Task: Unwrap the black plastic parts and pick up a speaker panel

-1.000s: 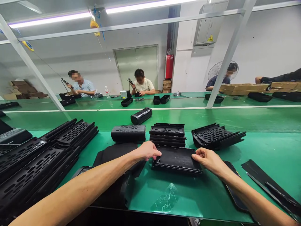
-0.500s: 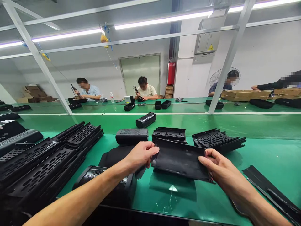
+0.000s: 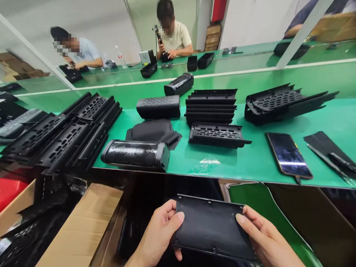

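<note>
A black rectangular panel (image 3: 211, 228) with small clips along its long edges is held in front of the bench edge, its smooth face up. My left hand (image 3: 164, 230) grips its left end, thumb on top. At the right end my right hand (image 3: 264, 233) pinches it the same way. Beyond it on the green bench lie a slotted black shell (image 3: 218, 134), a stack of similar shells (image 3: 210, 107), a black speaker-like housing (image 3: 135, 154) and dark cloth sheets (image 3: 151, 132).
Rows of slotted shells (image 3: 63, 139) fill the left. A phone (image 3: 289, 155) and black strips (image 3: 329, 154) lie at the right. Below the bench edge is a cardboard box (image 3: 83, 226). Across the bench, people (image 3: 174, 37) work with tools.
Both hands have brought the panel down and back from above the bench to in front of its edge. The camera view has tilted down, showing the phone and the cardboard box.
</note>
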A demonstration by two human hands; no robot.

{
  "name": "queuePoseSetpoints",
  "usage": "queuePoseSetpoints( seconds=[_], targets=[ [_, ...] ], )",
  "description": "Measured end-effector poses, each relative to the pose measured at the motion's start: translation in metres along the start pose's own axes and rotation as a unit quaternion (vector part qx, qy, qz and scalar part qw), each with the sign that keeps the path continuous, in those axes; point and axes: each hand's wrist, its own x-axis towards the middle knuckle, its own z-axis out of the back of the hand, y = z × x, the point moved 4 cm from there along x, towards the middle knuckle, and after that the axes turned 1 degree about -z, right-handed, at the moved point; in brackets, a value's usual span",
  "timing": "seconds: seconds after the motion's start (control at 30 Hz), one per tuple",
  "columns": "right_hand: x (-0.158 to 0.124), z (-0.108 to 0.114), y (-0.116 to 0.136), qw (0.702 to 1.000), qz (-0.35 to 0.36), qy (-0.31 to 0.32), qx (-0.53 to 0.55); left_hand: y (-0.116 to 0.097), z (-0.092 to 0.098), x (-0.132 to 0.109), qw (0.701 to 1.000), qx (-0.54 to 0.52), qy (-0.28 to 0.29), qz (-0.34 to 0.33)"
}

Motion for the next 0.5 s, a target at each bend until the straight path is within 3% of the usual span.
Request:
queuePoseSetpoints(
  seconds=[0.1, 0.2, 0.5],
  targets=[
    [0.000, 0.001, -0.018, 0.999, 0.032, -0.006, -0.022, 0.015, 0.007, 0.003, 1.000, 0.003, -0.007, 0.006],
    [0.000, 0.004, -0.028, 0.998, 0.047, -0.002, -0.043, 0.016, 0.008, 0.006, 1.000, -0.019, -0.002, 0.013],
    [0.001, 0.000, -0.013, 0.994, 0.046, 0.098, 0.012, 0.018, 0.005, 0.016, 0.999, -0.030, 0.005, 0.010]
  ],
)
